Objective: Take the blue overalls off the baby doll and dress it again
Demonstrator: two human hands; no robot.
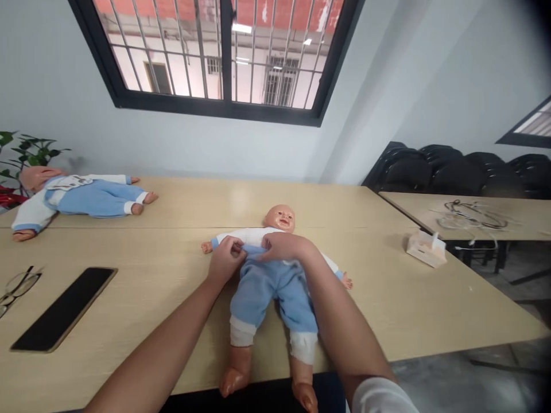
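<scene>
A baby doll [275, 287] in a white top and blue trousers lies on its back on the wooden table [172, 287], its head away from me and its feet over the near edge. My left hand [226, 258] pinches the clothing at the doll's chest, fingers closed on the fabric. My right hand [284, 246] is closed on the same clothing just beside it, below the doll's chin. The doll's arms stretch out to both sides.
A second doll [81, 198] in the same outfit lies at the far left of the table. A dark phone [64, 310] and glasses [17, 287] lie at the left. A small white box [426, 248] sits at the right edge. Black chairs [456, 169] and another table with cables stand to the right.
</scene>
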